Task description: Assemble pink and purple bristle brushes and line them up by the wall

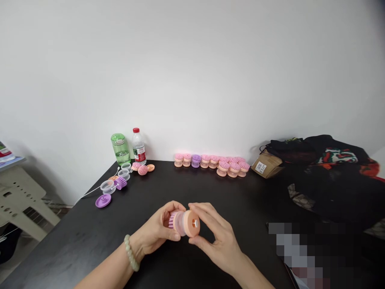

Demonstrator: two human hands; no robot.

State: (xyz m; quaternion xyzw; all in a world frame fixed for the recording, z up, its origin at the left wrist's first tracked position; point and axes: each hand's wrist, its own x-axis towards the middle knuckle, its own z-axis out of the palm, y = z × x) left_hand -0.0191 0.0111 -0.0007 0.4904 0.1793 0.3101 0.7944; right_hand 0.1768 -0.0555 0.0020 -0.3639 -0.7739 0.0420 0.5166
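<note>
Between my two hands, above the front middle of the black table (144, 208), is a round scrubber brush (181, 223) lying sideways. Its pink bristles point left into my left hand (161, 224), whose fingers and thumb wrap around that end. My right hand (215, 233) pinches the peach cap at the other end between fingertips and thumb. A dark opening with a white piece inside shows in the cap's face, and a translucent middle joins the two ends. A pale green bead bracelet (131, 253) circles my left wrist.
Several pink scrubber brushes (233, 169) and a purple one (196, 161) line the wall. Loose clear rings (108, 186), a purple disc (103, 200), a green bottle (120, 150) and a water bottle (138, 146) stand left. Dark clothing (331, 188) and a brown package (267, 163) lie right.
</note>
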